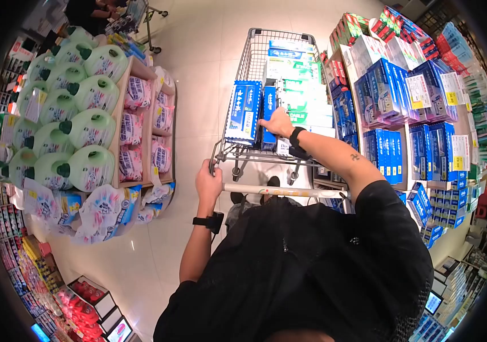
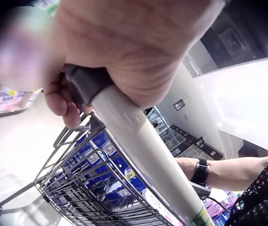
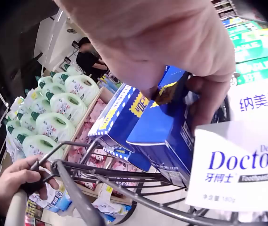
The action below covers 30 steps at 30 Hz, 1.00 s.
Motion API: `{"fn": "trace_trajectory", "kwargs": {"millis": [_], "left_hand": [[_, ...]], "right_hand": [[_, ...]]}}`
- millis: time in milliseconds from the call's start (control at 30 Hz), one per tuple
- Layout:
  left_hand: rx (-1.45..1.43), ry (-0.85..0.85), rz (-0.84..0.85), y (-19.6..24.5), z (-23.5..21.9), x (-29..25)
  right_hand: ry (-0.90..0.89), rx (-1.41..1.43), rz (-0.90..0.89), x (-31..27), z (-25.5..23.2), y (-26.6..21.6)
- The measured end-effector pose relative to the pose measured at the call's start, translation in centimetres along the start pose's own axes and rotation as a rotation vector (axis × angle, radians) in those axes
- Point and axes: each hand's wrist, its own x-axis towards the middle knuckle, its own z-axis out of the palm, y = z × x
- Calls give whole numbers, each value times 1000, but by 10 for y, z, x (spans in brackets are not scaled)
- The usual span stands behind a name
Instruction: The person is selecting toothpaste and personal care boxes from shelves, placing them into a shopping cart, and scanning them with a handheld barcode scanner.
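Shopping cart (image 1: 248,64) in front of person, white handle (image 1: 289,191) across its near end. Green-and-white boxes (image 1: 297,108) stacked along basket's right side. Wide blue box (image 1: 243,111) at basket's near left. Narrow blue box (image 3: 155,129) also inside basket, just beside wide one, white Doctor toothpaste box (image 3: 240,165) on its other side. Right hand (image 1: 280,122) over narrow blue box, pinching it between thumb and fingers. Left hand (image 1: 209,181) at handle's left end, fingers curled round black corner piece (image 2: 89,84)

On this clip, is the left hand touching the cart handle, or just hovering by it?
Touching. The left wrist view shows the left hand resting its palm on the cart handle, fingers curled round its dark end.
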Motion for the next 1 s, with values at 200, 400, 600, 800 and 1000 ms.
{"fn": "trace_trajectory", "kwargs": {"millis": [200,400,600,800,1000], "left_hand": [[8,19,60,-7,9,9],[39,-34,114,-44,11,29],[-26,-58,34,-27,10,41],[16,-45,49,-23,5,42],[23,-44,-10,-39,-14,33]], "right_hand": [[-90,93,39,8,-8,13],[206,126,-290,-12,-84,46],[688,0,-7,-78,-190,200],[498,-384,568,-164,-188,343],[661,-597,536,-159,-117,327]]}}
